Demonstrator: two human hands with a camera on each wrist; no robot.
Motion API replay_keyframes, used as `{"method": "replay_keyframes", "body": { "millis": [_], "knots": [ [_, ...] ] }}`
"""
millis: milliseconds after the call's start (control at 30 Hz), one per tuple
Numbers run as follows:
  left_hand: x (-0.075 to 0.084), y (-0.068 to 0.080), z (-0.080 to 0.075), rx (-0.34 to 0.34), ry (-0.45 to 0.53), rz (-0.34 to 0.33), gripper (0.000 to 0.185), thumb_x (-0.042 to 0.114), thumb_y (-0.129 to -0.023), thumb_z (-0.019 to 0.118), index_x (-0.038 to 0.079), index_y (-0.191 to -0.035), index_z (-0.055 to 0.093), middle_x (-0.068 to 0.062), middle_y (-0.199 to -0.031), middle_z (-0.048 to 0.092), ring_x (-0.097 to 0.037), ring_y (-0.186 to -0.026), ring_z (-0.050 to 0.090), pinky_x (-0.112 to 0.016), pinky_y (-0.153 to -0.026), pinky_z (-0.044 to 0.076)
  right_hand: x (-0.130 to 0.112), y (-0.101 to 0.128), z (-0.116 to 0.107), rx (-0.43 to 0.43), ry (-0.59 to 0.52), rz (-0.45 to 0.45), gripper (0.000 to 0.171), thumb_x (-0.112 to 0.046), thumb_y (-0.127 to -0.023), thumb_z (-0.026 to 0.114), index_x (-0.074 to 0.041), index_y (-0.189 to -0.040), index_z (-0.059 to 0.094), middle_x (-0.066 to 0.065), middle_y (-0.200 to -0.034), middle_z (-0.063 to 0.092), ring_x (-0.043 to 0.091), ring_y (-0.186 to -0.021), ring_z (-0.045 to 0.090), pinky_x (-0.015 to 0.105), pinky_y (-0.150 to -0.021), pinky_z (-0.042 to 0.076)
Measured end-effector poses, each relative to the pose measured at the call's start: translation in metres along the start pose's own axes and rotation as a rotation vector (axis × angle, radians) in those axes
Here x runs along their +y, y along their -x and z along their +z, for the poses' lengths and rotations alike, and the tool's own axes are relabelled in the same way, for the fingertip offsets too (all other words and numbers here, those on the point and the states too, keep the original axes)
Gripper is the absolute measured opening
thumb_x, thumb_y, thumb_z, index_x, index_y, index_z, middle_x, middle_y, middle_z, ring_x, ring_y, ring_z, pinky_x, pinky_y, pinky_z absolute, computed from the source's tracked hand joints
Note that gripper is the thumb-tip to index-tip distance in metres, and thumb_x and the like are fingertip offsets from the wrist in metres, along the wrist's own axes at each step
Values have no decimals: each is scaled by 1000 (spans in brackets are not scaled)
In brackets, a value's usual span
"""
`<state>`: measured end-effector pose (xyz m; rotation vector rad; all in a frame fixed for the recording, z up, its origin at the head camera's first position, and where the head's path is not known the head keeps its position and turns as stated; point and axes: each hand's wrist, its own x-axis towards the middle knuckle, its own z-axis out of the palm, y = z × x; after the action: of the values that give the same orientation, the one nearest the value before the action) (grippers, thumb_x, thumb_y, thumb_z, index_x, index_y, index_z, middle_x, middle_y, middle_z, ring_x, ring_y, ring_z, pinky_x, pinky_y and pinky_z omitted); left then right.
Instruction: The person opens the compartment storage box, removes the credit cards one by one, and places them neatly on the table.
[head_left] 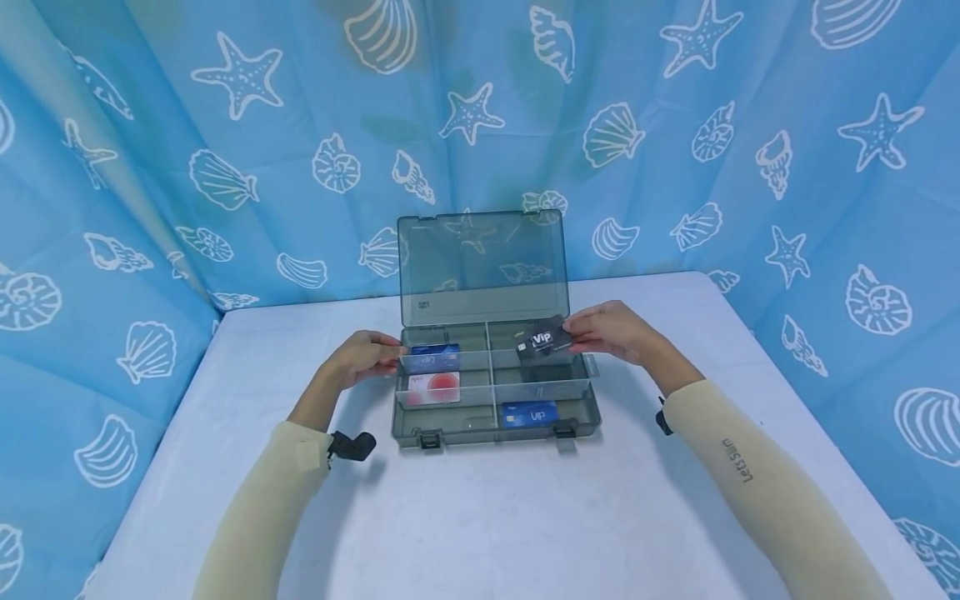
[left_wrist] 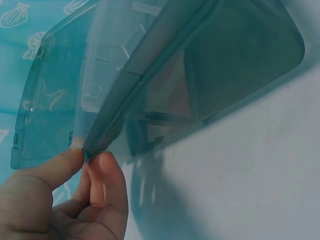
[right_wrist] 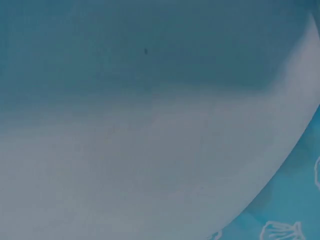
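Right hand (head_left: 609, 330) is pinching a black VIP card (head_left: 542, 342) by its edge, holding it just over the back-right compartment of the open grey organizer box (head_left: 420, 427) on the white table (head_left: 480, 517). Left hand (head_left: 365, 357) grips the box's left rim — thumb and fingers (left_wrist: 107, 175) clamped on the edge. Three other cards sit inside — blue card (head_left: 435, 357), pink card (head_left: 433, 388), blue VIP card (head_left: 529, 413).
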<state>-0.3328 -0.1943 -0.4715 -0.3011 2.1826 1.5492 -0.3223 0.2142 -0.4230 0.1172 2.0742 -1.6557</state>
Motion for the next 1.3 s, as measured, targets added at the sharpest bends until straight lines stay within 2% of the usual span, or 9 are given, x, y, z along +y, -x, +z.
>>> {"method": "replay_keyframes", "body": {
  "millis": [200, 333, 433, 567, 667, 800, 933, 1167, 1300],
  "knots": [
    [-2, -1, 1, 14, 29, -22, 42, 15, -93, 68, -2, -128, 51, -14, -106, 57, -19, -83, 60, -30, -81, 56, -5, 1, -31, 36, -139, -1, 51, -15, -95, 66, 7, -137, 47, 15, -114, 62, 20, -97, 68, 35, -93, 51],
    [-2, -3, 0, 11, 41, -24, 43, 14, -93, 68, -2, -129, 51, -15, -107, 58, -19, -83, 60, -32, -84, 56, -2, -5, -51, 105, -256, 12, 55, -15, -94, 67, 4, -141, 44, 12, -112, 63, 19, -93, 70, 35, -93, 51],
    [-2, -2, -1, 3, 55, -26, 43, 13, -93, 67, -2, -130, 51, -15, -109, 58, -18, -83, 61, -31, -84, 56, 5, -13, -64, 153, -286, 13, 56, -16, -95, 66, 2, -142, 43, 11, -114, 61, 19, -94, 69, 35, -94, 50],
    [-2, -2, -1, -1, 76, -36, 44, 14, -93, 68, -1, -131, 51, -15, -111, 59, -18, -83, 61, -29, -80, 56, 21, -24, -76, 199, -260, 36, 59, -17, -97, 62, 1, -147, 36, 14, -124, 55, 18, -98, 68, 36, -99, 47],
    [-2, -2, -1, -6, 89, -33, 45, 14, -92, 69, -1, -131, 51, -15, -110, 59, -18, -82, 61, -27, -78, 57, 34, -31, -84, 243, -202, 65, 60, -18, -99, 59, 1, -149, 32, 17, -130, 51, 15, -92, 69, 37, -102, 44],
    [-2, -1, -1, -13, 89, -19, 45, 13, -93, 68, -2, -131, 50, -15, -108, 58, -17, -81, 60, -26, -76, 57, 46, -42, -94, 302, -127, 96, 55, -16, -101, 55, 2, -148, 34, 21, -134, 47, 11, -81, 69, 35, -99, 48],
    [-2, -1, -1, -8, 91, -22, 43, 13, -93, 68, -2, -130, 51, -14, -106, 58, -17, -80, 60, -27, -75, 57, 51, -51, -102, 332, -119, 120, 54, -13, -100, 55, 2, -148, 35, 23, -139, 44, 10, -77, 68, 32, -93, 51],
    [-2, 0, -1, -7, 80, -16, 42, 14, -93, 68, -2, -129, 51, -15, -107, 58, -18, -82, 60, -31, -83, 56, 50, -57, -104, 322, -101, 145, 57, -13, -99, 56, 3, -148, 32, 22, -139, 43, 10, -77, 66, 31, -92, 52],
    [-3, -1, -2, -5, 84, -16, 42, 14, -93, 68, -1, -128, 52, -15, -107, 58, -18, -81, 60, -31, -81, 56, 48, -59, -100, 295, -95, 140, 56, -11, -99, 56, 4, -148, 32, 21, -135, 44, 11, -79, 67, 31, -93, 51]
  ]
}}
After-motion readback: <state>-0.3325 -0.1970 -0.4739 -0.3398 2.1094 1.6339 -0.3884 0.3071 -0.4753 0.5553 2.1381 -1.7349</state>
